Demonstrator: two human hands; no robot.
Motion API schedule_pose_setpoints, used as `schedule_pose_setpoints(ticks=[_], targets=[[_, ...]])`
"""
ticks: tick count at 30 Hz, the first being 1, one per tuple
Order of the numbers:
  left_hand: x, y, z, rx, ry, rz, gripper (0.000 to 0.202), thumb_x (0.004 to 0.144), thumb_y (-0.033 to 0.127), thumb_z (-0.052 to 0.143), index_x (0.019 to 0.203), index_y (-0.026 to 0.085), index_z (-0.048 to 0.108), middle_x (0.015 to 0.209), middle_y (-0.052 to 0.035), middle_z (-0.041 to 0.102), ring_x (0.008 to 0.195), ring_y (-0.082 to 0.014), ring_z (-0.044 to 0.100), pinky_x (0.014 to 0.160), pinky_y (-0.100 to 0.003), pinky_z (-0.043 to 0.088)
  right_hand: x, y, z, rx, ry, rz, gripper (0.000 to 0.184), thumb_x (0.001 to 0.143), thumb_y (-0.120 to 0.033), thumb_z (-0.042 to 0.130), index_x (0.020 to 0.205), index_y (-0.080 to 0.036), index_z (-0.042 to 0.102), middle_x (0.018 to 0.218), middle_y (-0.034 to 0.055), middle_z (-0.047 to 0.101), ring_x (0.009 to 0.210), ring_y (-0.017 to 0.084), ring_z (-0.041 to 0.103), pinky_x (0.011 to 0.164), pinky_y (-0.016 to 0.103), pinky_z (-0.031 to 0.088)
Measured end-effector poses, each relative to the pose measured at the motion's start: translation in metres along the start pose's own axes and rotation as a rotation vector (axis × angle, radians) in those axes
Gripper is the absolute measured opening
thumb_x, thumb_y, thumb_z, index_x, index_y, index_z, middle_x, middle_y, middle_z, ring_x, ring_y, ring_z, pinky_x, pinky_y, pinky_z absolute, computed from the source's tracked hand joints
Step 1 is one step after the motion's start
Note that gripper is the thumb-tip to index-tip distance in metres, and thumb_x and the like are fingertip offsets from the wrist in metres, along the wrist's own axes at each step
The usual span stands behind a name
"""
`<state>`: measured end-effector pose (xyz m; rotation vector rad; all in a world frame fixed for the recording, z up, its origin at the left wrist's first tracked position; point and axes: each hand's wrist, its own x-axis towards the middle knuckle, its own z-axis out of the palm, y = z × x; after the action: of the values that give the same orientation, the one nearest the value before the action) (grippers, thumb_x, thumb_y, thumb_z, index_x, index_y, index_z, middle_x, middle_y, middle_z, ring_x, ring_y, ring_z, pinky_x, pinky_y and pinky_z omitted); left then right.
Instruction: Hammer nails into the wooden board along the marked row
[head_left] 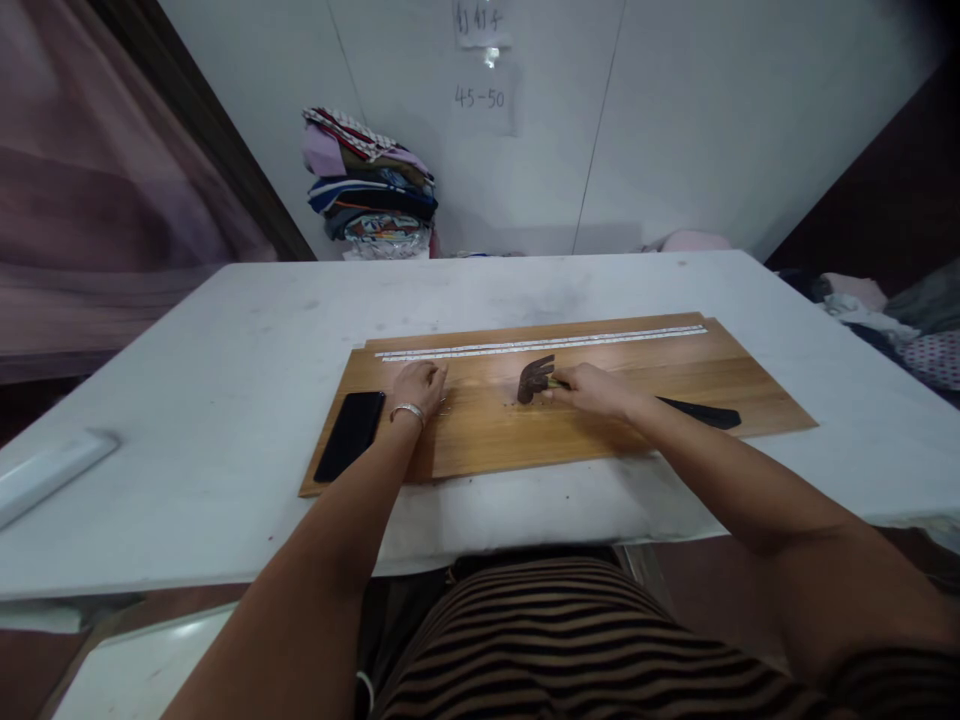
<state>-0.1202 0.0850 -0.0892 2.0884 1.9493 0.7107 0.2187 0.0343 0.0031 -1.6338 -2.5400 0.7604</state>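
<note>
My right hand (589, 390) is wrapped around a claw hammer (534, 380), close to its head. The head rests over the wooden board (480, 450), its claw pointing up and away. A black grip (701, 412), apparently the hammer's handle end, shows beyond my right forearm. Small dark nails (517, 403) dot the wood around the hammer head. To the left, my left hand (420, 388) lies low on the board with its fingers curled together; what they hold, if anything, is hidden. A few small shiny nails (445, 405) lie beside it.
A black phone (350, 436) lies on the board's left end. Two white measuring strips (540, 344) run along its far side. The board sits on a white-covered table (225, 400). Folded clothes (375, 190) are stacked by the wall, and a white object (56, 470) lies at far left.
</note>
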Motion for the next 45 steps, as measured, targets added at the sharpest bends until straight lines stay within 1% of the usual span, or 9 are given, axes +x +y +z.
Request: schedule_pose_setpoints(ticks=[4,12,16,21,25,28,35,40,45], targets=[[-0.0007,-0.0006,0.0003,-0.010,0.007,-0.012,0.042,0.100,0.045,0.041,0.085,0.021,0.072,0.109,-0.0144,0.077,0.112,-0.0290,0.066,0.102,-0.038,0.048,-0.0018,-0.0030,-0.0021,0.003,0.010,0.000,0.045,0.101,-0.056,0.051,0.116,-0.020,0.074,0.101,0.0112,0.077,0.084,0.023,0.066,0.072,0.029,0.042],[0.0003,0.0009,-0.0015,0.007,-0.006,-0.019,0.043,0.098,0.044,0.041,0.088,0.020,0.075,0.109,-0.0145,0.077,0.112,-0.0289,0.066,0.103,-0.038,0.048,-0.0014,-0.0054,0.0007,-0.006,-0.026,0.013,0.045,0.101,-0.057,0.052,0.114,-0.020,0.074,0.106,0.0119,0.077,0.091,0.025,0.068,0.074,0.030,0.043],[-0.0006,0.0014,-0.0022,0.019,-0.012,-0.010,0.045,0.099,0.045,0.039,0.088,0.019,0.074,0.109,-0.0144,0.077,0.111,-0.0281,0.066,0.102,-0.037,0.048,-0.0009,-0.0021,0.0004,-0.005,-0.014,0.006,0.047,0.101,-0.057,0.051,0.113,-0.018,0.074,0.103,0.0121,0.077,0.087,0.024,0.067,0.072,0.029,0.042],[-0.0003,0.0004,-0.0016,0.016,-0.005,-0.015,0.041,0.099,0.043,0.041,0.086,0.020,0.073,0.108,-0.0136,0.077,0.110,-0.0287,0.067,0.101,-0.038,0.048,-0.0015,0.0001,-0.0011,0.011,0.016,-0.008,0.042,0.101,-0.052,0.051,0.113,-0.018,0.073,0.103,0.0115,0.077,0.086,0.024,0.067,0.072,0.029,0.042],[0.0000,-0.0010,-0.0001,0.022,0.009,-0.007,0.042,0.099,0.043,0.041,0.088,0.019,0.074,0.108,-0.0147,0.077,0.110,-0.0299,0.067,0.102,-0.039,0.048,-0.0007,0.0008,0.0020,0.013,0.005,-0.005,0.046,0.100,-0.058,0.052,0.112,-0.019,0.074,0.105,0.0118,0.077,0.087,0.025,0.068,0.074,0.030,0.044],[-0.0004,-0.0013,0.0001,0.024,0.010,-0.010,0.042,0.099,0.044,0.041,0.088,0.019,0.073,0.108,-0.0144,0.077,0.110,-0.0298,0.067,0.101,-0.039,0.049,0.0004,0.0009,0.0049,0.006,0.005,-0.007,0.045,0.100,-0.059,0.055,0.113,-0.021,0.075,0.104,0.0117,0.078,0.089,0.025,0.068,0.077,0.030,0.044],[0.0001,-0.0023,-0.0006,0.019,-0.002,0.002,0.043,0.100,0.045,0.040,0.084,0.020,0.071,0.103,-0.0146,0.077,0.105,-0.0291,0.067,0.099,-0.039,0.049,-0.0007,-0.0005,0.0008,0.009,-0.003,-0.008,0.047,0.101,-0.059,0.052,0.113,-0.019,0.074,0.105,0.0118,0.077,0.088,0.025,0.068,0.074,0.030,0.043],[0.0002,-0.0030,0.0005,0.020,0.008,0.000,0.042,0.100,0.045,0.039,0.086,0.020,0.070,0.105,-0.0139,0.077,0.106,-0.0286,0.066,0.099,-0.039,0.049,-0.0010,-0.0032,-0.0017,0.015,0.010,-0.017,0.043,0.101,-0.055,0.053,0.112,-0.019,0.074,0.106,0.0113,0.077,0.089,0.024,0.068,0.075,0.029,0.043],[0.0003,-0.0013,-0.0007,0.031,0.003,0.009,0.043,0.100,0.044,0.040,0.079,0.021,0.069,0.099,-0.0133,0.076,0.103,-0.0284,0.067,0.097,-0.038,0.049,0.0005,-0.0033,0.0011,-0.006,-0.030,0.004,0.046,0.101,-0.057,0.051,0.115,-0.019,0.074,0.107,0.0122,0.077,0.090,0.025,0.068,0.074,0.030,0.043]])
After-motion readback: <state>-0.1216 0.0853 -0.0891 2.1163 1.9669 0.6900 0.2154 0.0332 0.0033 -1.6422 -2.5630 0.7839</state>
